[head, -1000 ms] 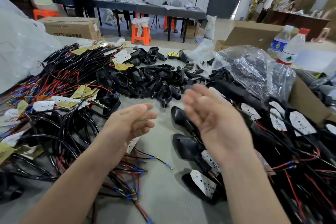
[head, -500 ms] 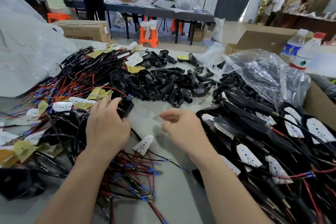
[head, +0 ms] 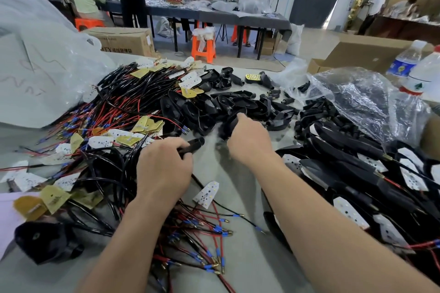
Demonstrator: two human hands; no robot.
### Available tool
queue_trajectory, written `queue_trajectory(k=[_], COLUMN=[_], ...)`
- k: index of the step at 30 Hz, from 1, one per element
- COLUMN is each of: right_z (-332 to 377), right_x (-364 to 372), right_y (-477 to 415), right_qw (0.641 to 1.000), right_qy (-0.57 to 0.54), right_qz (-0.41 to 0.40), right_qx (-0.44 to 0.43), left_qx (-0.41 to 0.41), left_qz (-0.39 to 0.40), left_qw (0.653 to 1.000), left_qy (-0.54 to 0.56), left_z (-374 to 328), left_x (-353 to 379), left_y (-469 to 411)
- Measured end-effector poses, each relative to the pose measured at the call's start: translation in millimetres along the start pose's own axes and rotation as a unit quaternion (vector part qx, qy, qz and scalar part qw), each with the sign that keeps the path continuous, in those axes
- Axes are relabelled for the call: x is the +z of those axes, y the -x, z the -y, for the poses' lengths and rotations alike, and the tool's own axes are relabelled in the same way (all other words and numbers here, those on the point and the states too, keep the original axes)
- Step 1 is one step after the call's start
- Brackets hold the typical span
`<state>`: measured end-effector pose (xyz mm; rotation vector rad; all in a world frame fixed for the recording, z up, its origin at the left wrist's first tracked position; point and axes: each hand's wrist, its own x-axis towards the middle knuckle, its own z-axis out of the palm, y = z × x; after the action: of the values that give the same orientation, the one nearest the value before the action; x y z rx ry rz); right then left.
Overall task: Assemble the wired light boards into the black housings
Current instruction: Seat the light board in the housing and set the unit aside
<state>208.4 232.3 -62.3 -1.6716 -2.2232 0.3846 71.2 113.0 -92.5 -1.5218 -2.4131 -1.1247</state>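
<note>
Housings (head: pixel 214 107) lie empty in a heap at centre frame, loose wired boards (head: pixel 102 141) crowd the left and finished units (head: pixel 352 157) the right, so much seems left to do, while the left hand (head: pixel 164 169) grips a black part (head: pixel 194 145) and the right hand (head: pixel 250 145) pinches one housing (head: pixel 229 126).

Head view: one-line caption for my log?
Left hand grips a black housing; right hand reaches into the housing pile.
</note>
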Motion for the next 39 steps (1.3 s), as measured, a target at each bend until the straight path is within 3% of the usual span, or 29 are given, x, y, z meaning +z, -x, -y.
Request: queue_trajectory(k=[4, 6, 8, 9, 11, 13, 17, 20, 24, 29, 32, 35, 37, 39], right_z=[-5, -7, -8, -8, -6, -5, -4, -6, -5, 1, 7, 12, 17, 22], right_x=[-6, -12, -15, -16, -13, -9, -3, 2, 6, 8, 10, 15, 20, 26], right_y=[30, 46, 62, 69, 84, 96, 106, 104, 103, 106, 111, 117, 121, 125], right_qw=[0.978, 0.965, 0.963, 0.964, 0.962, 0.955, 0.933, 0.935, 0.927, 0.932, 0.913, 0.928, 0.973, 0.997], right_qy=[-0.177, -0.23, -0.247, -0.246, -0.254, -0.273, -0.327, -0.331, -0.343, -0.348, -0.394, -0.359, -0.231, -0.057], right_qz=[-0.11, -0.123, -0.112, -0.095, -0.055, -0.039, 0.013, -0.051, -0.15, -0.098, -0.103, -0.102, -0.016, 0.037], right_qx=[0.011, 0.019, -0.011, -0.038, -0.082, -0.113, -0.151, -0.116, -0.022, -0.007, 0.019, 0.009, -0.015, -0.027], left_qx=[-0.064, -0.066, -0.05, -0.072, -0.158, -0.188, -0.163, -0.16, -0.115, -0.078, -0.107, -0.174, -0.215, -0.23], left_qz=[0.086, 0.113, 0.09, 0.092, 0.19, 0.313, 0.399, 0.413, 0.41, 0.411, 0.355, 0.244, 0.165, 0.117], left_qw=[0.994, 0.989, 0.98, 0.959, 0.862, 0.784, 0.755, 0.724, 0.751, 0.747, 0.759, 0.696, 0.631, 0.601], left_qy=[0.002, 0.065, 0.17, 0.257, 0.442, 0.501, 0.494, 0.528, 0.505, 0.517, 0.535, 0.652, 0.727, 0.757], left_z=[0, -6, -14, -16, -21, -20, -15, -12, -13, -14, -15, -5, 5, 10], left_x=[-2, -3, -5, -6, -12, -15, -15, -14, -14, -18, -23, -35, -41, -44], left_y=[-1, 0, 1, 0, -1, 2, 5, 3, 4, 4, 1, -8, -13, -15])
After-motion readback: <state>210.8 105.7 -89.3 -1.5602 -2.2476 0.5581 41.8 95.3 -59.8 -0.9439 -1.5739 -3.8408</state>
